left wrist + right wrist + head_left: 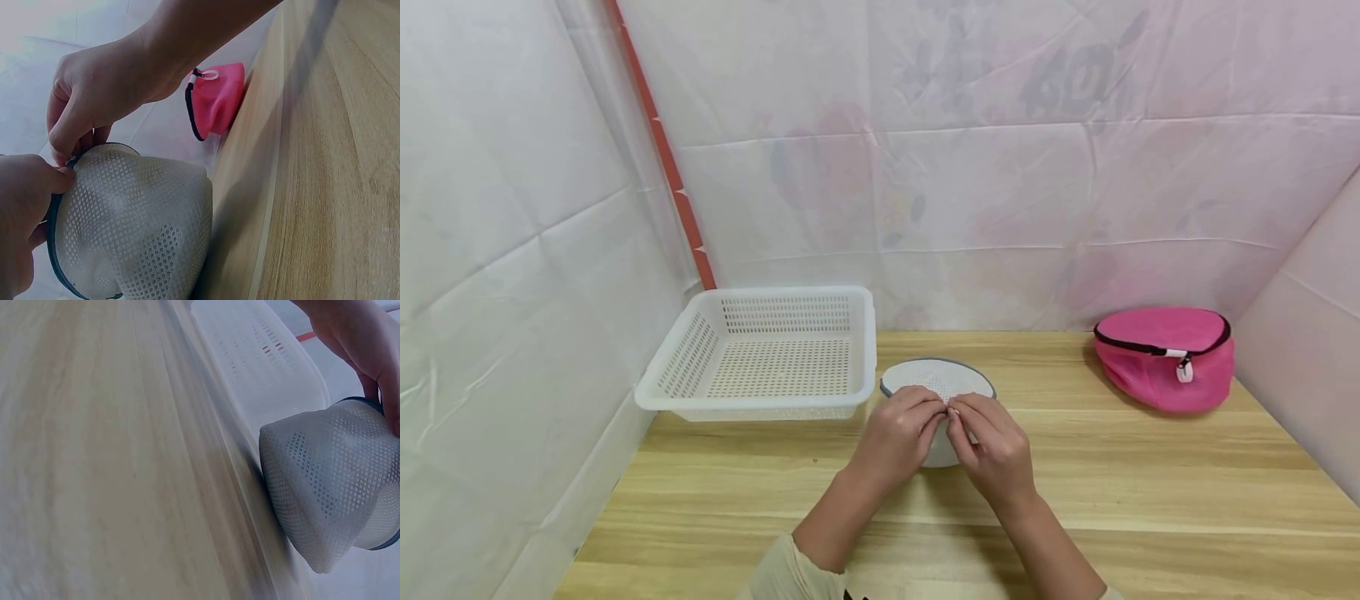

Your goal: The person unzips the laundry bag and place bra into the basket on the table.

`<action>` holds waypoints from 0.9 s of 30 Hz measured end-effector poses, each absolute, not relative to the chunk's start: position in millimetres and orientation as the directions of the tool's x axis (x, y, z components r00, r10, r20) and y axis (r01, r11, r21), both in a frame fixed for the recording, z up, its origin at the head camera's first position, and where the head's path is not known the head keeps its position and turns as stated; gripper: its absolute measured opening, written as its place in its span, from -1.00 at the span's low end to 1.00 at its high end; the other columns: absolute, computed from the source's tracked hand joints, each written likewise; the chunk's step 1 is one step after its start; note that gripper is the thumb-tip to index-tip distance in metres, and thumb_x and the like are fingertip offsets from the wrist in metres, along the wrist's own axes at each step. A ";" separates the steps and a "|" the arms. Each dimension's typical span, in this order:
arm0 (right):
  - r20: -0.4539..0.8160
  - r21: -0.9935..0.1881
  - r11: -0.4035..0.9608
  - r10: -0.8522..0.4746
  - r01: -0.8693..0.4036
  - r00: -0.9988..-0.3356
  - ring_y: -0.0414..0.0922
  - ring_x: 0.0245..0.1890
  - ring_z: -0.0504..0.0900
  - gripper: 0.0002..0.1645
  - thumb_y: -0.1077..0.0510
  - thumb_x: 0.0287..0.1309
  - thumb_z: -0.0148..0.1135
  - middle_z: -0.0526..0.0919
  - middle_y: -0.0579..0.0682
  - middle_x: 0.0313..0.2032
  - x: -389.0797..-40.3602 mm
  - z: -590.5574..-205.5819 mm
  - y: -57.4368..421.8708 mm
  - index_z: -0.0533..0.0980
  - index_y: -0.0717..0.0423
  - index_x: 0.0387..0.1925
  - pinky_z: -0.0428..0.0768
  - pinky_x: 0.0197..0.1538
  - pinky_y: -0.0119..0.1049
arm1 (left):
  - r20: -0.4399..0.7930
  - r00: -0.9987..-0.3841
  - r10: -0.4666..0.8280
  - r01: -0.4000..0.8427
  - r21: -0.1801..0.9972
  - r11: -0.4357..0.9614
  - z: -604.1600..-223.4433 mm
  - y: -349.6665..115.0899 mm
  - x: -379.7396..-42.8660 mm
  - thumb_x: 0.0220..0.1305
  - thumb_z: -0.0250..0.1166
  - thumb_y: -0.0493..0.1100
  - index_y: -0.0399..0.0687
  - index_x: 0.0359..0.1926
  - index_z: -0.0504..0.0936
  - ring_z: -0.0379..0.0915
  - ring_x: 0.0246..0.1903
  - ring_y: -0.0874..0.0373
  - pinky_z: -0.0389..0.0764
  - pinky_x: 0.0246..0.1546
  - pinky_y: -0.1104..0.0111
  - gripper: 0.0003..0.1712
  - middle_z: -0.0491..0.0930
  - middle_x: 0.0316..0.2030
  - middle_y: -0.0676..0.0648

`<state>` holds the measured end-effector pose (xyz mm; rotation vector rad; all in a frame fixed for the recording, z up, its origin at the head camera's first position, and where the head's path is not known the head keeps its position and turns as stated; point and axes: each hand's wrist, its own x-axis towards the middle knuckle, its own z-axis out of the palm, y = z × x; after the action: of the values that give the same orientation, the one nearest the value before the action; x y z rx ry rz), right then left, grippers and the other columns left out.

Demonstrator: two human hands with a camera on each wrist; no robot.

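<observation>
A white mesh laundry bag (917,373) with a grey-blue zipped rim stands on the table in front of me, its round top facing up in the head view. My left hand (895,437) pinches the near edge of this rim between thumb and fingers. Right beside it, fingertips almost meeting, my right hand (996,450) pinches the same edge. The left wrist view shows the bag's mesh side (137,219), with both thumbs at the dark rim. Whatever small part lies between the fingertips is hidden. In the right wrist view, my left hand (369,350) grips the rim.
A white plastic basket (760,403) with slotted walls stands to the left of the bag. At the far right sits a pink mesh bag (1165,375) with a black zip and a white pull. Pale cloth sheets (985,192) surround the wooden table (1150,517).
</observation>
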<state>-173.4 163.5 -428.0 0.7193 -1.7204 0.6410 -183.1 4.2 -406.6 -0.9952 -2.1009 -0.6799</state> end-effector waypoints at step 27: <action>0.972 -0.091 0.704 -0.093 -0.705 -0.218 0.02 -0.39 0.67 -0.71 0.21 0.23 0.14 0.72 0.10 -0.40 -171.9 -423.8 169.3 0.67 0.31 -0.46 0.65 -0.09 -0.40 | 0.776 -0.516 0.363 0.765 0.226 0.604 -409.2 -7.6 -191.3 0.13 0.44 -0.31 -0.14 -0.29 0.77 0.62 -0.18 0.20 0.62 -0.02 0.51 -0.91 0.69 -0.26 0.03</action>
<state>-171.9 169.3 -423.8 0.6417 -1.7220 0.6398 -191.3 -7.6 -409.2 -0.8859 -2.1278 -0.7356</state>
